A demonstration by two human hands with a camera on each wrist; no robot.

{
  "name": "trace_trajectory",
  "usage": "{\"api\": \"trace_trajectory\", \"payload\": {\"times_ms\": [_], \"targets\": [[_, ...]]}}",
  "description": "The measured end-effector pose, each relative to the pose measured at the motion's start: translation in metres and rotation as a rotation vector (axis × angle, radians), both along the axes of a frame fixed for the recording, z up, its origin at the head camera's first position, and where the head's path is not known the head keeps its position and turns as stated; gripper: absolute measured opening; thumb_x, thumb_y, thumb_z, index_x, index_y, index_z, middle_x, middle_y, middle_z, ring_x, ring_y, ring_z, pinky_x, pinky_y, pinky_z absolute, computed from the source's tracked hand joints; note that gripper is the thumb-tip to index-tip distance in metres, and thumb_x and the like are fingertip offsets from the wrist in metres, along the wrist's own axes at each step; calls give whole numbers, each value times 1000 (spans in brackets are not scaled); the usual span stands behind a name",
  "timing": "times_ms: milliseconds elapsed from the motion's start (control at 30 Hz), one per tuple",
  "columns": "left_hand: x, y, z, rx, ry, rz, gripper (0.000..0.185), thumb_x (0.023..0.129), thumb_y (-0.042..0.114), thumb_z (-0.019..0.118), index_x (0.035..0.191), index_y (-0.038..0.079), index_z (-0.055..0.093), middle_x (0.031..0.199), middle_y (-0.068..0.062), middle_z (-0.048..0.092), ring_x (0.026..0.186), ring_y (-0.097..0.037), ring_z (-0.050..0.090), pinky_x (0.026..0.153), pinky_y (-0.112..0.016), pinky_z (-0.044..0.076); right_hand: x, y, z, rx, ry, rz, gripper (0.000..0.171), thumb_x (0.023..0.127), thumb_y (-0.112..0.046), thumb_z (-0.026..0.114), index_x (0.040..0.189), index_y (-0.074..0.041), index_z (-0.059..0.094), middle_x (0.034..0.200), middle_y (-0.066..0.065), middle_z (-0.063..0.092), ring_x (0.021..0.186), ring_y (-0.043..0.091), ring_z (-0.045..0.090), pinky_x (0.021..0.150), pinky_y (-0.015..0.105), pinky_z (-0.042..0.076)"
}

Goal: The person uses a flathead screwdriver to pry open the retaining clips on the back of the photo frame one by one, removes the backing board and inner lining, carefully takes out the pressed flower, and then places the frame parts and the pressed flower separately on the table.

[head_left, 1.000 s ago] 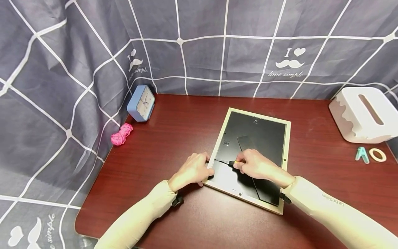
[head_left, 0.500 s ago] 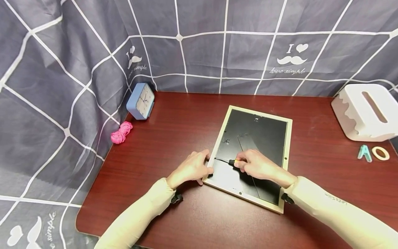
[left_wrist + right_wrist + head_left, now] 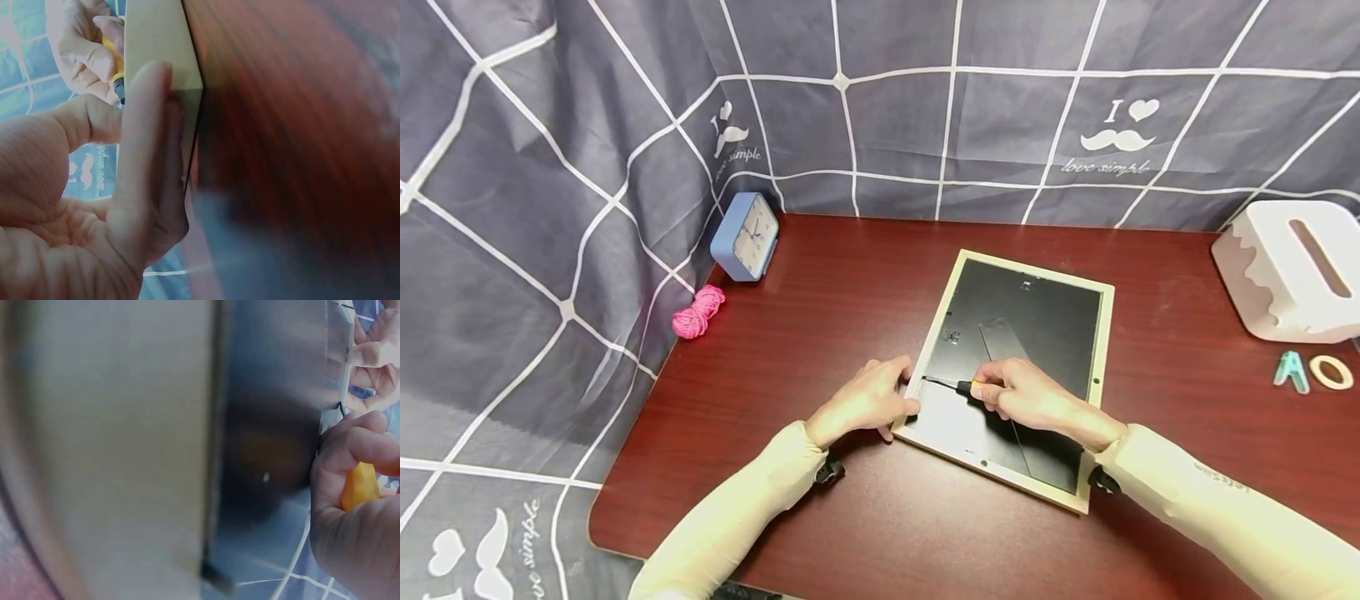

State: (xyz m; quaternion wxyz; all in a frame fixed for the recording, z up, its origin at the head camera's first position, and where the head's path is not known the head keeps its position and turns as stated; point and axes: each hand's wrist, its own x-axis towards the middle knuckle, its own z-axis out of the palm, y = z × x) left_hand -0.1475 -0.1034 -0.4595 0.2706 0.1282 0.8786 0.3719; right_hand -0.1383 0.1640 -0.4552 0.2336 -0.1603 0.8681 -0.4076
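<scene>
A picture frame [image 3: 1108,333] with a pale wooden rim lies back side up, its black backing board [image 3: 1037,312] and fold-out stand [image 3: 997,340] facing me. My left hand [image 3: 868,397] grips the rim near the lower left corner, thumb on top and fingers along the outer side. Over the board, my right hand [image 3: 1026,393] holds a screwdriver [image 3: 964,387] by its yellow and black handle. The thin shaft points left, and its tip is at the inner edge of the left rim. In the right wrist view the yellow handle [image 3: 360,487] shows inside the curled fingers.
On the red-brown table [image 3: 820,317], a blue alarm clock [image 3: 745,237] and pink yarn [image 3: 698,312] sit at the left. At the right are a white tissue box [image 3: 1288,271], a teal letter A [image 3: 1291,372] and a cream ring [image 3: 1331,372]. A grey curtain [image 3: 895,125] hangs behind.
The head view has shifted slightly. Both hands keep their places on the frame and the screwdriver, whose tip stays at the left rim.
</scene>
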Motion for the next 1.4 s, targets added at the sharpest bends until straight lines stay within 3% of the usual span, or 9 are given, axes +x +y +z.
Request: {"api": "trace_trajectory", "payload": {"times_ms": [833,1100,1400], "targets": [[3,-2,0,3,-8,1,18,92,8,73,105,10,60,71,-6,69,43,-13,69,45,-35,64,6,-3,-6,-95,-63,-75,14,104,-10,67,93,-3,70,69,-4,56,60,9,54,51,20,46],[0,1,0,1,-10,-8,19,92,8,73,106,11,60,67,-5,69,43,-14,70,45,-33,64,5,2,-2,16,65,-12,14,103,-10,66,90,-11,72,69,-7,56,61,6,52,56,20,42],[-1,-3,-1,19,-22,-2,19,91,6,71,105,10,59,65,-5,68,42,-14,69,45,-35,65,6,0,-7,-9,77,-60,14,104,-17,67,92,-12,74,71,-6,58,66,8,52,61,22,42]]}}
